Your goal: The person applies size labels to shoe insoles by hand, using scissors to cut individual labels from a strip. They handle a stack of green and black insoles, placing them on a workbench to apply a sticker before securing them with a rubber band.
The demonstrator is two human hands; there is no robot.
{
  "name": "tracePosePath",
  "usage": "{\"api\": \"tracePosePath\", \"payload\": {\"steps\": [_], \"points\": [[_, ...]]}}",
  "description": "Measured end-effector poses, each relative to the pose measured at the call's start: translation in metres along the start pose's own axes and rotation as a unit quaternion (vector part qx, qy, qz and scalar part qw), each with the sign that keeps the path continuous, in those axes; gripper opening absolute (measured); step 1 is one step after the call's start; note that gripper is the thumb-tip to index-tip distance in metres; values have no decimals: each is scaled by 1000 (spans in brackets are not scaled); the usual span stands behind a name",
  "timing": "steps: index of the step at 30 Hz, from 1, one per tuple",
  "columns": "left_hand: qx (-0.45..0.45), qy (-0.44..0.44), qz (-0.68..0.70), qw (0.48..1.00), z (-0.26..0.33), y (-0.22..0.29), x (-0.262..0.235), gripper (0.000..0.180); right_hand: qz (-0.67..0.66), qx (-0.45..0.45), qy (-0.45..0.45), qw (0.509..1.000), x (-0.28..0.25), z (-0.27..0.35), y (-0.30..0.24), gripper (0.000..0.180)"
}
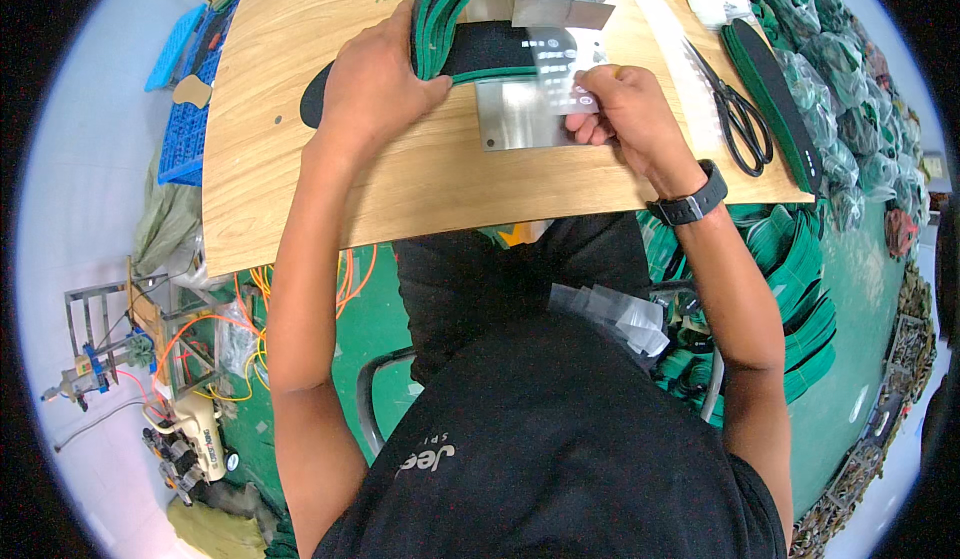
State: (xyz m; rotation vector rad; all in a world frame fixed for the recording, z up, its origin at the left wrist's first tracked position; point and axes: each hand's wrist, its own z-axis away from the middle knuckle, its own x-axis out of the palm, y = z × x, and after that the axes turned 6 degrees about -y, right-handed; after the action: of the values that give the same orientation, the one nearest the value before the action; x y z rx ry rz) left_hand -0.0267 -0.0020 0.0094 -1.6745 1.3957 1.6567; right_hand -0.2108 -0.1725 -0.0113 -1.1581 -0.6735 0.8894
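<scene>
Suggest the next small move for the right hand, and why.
Perhaps ease the clear sheet flat over the black strip: the right hand pinches it, it seems to overlap the strip's end, and the left hand covers part of the strip.

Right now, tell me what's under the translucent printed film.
A metal plate lies partly beneath the translucent printed film; a black, green-edged strip reaches its left edge. The strip's right end is covered.

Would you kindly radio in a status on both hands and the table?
Left hand against green strips. Right hand pinching clear printed film, partly over metal plate. Scissors off to the right, touching neither hand.
</scene>
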Motion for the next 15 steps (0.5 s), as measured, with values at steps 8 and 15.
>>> {"api": "tracePosePath", "payload": {"steps": [8,15], "points": [[-84,43,195,976,1,-7,-11,30,-39,-22,50,998,-5,2,4,26],[-108,172,364,909,7,-33,-11,21,95,36,-9,995,5,-14,-9,27]]}}
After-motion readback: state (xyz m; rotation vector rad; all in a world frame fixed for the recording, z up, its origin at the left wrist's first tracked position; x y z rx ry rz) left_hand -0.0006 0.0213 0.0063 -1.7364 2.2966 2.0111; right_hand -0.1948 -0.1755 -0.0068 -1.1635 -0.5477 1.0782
